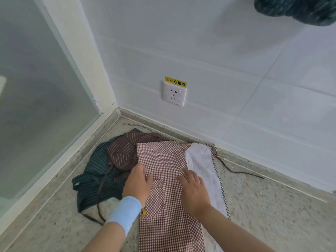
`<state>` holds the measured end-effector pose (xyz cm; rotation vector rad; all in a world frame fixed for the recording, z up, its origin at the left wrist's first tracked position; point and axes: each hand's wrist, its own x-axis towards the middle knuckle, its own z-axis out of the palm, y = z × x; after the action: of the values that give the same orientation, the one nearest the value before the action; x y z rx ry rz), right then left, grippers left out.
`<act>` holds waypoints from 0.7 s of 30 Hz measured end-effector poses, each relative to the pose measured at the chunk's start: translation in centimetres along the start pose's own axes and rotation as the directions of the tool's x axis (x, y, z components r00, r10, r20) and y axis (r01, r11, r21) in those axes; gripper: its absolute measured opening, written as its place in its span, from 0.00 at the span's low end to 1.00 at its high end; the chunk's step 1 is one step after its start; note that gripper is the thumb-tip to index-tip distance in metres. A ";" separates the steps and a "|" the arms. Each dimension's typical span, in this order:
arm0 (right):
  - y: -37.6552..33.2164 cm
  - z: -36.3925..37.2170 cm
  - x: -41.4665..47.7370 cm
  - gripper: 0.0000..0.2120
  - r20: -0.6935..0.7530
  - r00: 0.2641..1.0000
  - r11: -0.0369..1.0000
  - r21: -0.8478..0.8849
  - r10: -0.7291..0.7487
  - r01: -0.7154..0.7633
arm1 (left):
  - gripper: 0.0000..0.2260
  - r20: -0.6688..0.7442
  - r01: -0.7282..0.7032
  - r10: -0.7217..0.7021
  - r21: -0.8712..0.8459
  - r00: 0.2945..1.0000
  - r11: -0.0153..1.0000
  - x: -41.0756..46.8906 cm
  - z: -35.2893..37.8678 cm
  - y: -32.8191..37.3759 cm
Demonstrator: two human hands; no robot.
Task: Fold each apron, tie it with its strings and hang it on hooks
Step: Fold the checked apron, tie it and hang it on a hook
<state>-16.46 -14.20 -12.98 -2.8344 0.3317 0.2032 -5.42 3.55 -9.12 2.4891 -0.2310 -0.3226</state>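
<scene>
The speckled tabletop [272, 215] is carrying the checked apron [163, 160], which is lying lengthwise near the back corner and overlapping a heap of striped aprons [101, 171]. The right hand [192, 190] is pressing flat on it with fingers spread. The left hand [139, 180] is resting bent-fingered on its left edge; I cannot tell whether it is grasping.

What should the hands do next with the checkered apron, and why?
Probably fold the left edge inward. The checked apron lies flat, its right side already turned over showing white, the left hand sits at the unfolded left edge, and the right hand presses the middle.
</scene>
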 end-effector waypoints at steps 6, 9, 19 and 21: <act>-1.6 3.2 -8.3 0.36 0.198 0.973 0.993 0.017 -0.119 0.118 | 0.31 0.281 0.423 -0.409 0.011 0.868 0.906 -7.3 2.3 -6.1; -2.5 4.1 -10.7 0.38 0.308 0.947 0.995 -0.004 -0.093 0.099 | 0.10 0.342 0.335 -0.336 0.064 0.878 0.940 -9.1 2.3 -7.4; -4.2 4.5 -14.9 0.35 0.378 0.926 1.000 -0.009 -0.016 0.021 | 0.17 0.397 0.303 -0.337 0.146 0.854 0.942 -12.4 3.6 -7.6; -4.0 4.5 -15.3 0.35 0.367 0.930 0.999 -0.018 -0.027 0.036 | 0.13 0.299 0.276 -0.279 0.052 0.913 0.960 -12.6 3.8 -7.0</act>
<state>-30.69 -6.04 -13.69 -2.7434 0.2018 0.7229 -17.90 10.05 -14.10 2.4719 0.0019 -0.8282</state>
